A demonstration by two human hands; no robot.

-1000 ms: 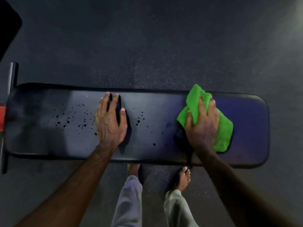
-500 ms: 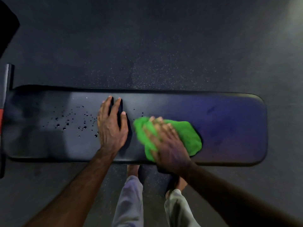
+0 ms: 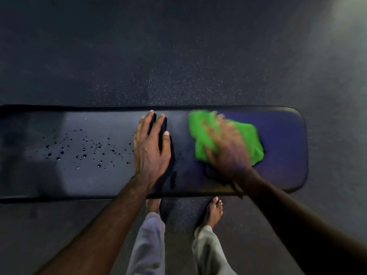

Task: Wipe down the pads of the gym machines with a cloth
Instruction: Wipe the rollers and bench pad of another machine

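Grey trouser legs (image 3: 148,247) and two bare feet (image 3: 213,212) stand on the speckled dark floor (image 3: 178,56) at the near edge of the frame. Beyond them a long black vinyl pad (image 3: 284,147) runs left to right. Left hand (image 3: 151,147) rests flat on the pad's middle, fingers straight and slightly spread. Right hand (image 3: 226,149), motion-blurred, presses on the green cloth (image 3: 248,141) right of centre; fingers look extended over the cloth, but blur hides whether they grip it. Cloth lies just right of the left hand, not touching it. Droplets (image 3: 83,149) dot the pad left of the left hand. Versus 0.5 s ago: cloth and right hand have moved right and toward the far edge; left hand unchanged.
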